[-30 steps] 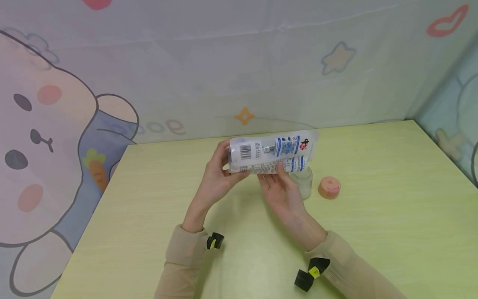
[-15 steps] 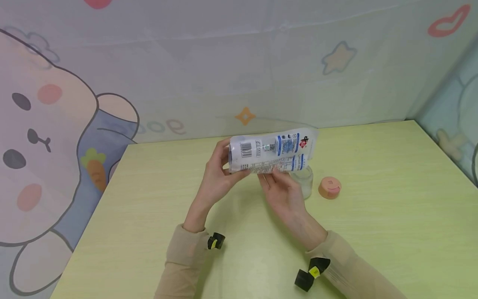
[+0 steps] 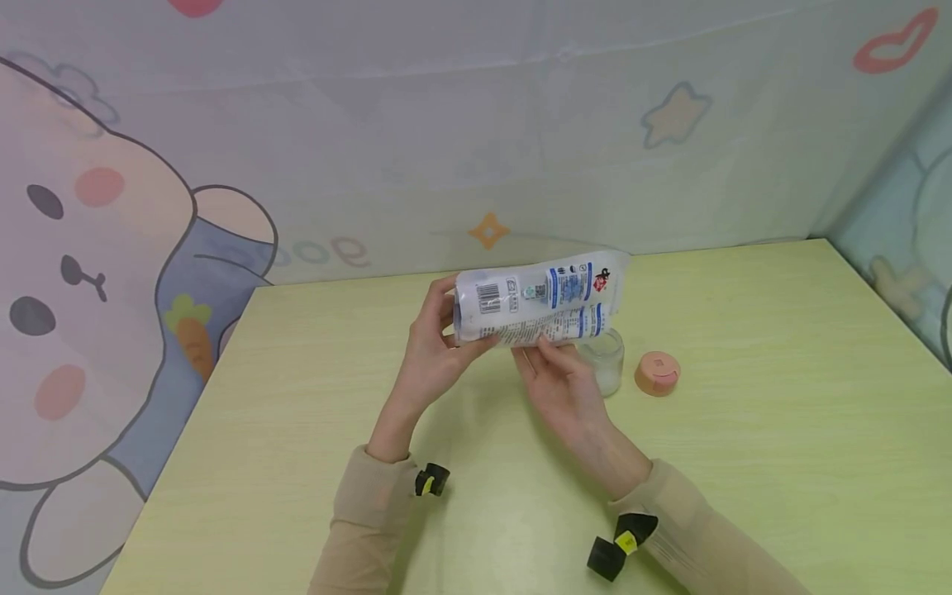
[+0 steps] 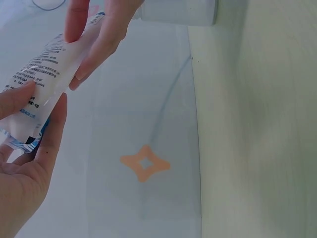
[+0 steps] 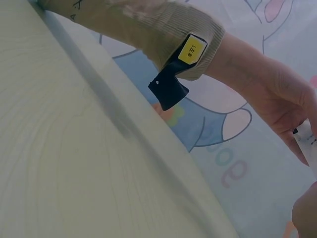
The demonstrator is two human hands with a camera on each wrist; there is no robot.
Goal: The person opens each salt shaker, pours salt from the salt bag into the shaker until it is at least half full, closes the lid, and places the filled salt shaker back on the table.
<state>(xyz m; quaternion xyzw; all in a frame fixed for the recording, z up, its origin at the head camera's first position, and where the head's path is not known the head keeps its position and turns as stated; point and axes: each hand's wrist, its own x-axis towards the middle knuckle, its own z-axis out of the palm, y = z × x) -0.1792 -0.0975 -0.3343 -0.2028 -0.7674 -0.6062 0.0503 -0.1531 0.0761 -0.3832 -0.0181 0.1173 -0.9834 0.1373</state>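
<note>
A white printed plastic bag (image 3: 535, 302) with a barcode is held up sideways above the table, its right end slightly raised. My left hand (image 3: 431, 355) grips its left end, thumb in front and fingers behind. Under the lower edge, my right hand (image 3: 561, 384) pinches the bag with the thumb in front. In the left wrist view, fingers of both hands hold the bag (image 4: 42, 74). Just behind the right hand stands a clear jar (image 3: 608, 368), partly hidden; whitish stuff seems to be inside. The bag's back is out of sight in the head view.
A pinkish-orange round cap (image 3: 658, 373) lies on the pale wooden table (image 3: 759, 446), right of the jar. A cloth backdrop (image 3: 387, 165) with cartoon prints hangs along the table's back edge.
The bag's right end has risen slightly. My right thumb has slid a little left along the lower edge. The left hand, jar and cap look unmoved.
</note>
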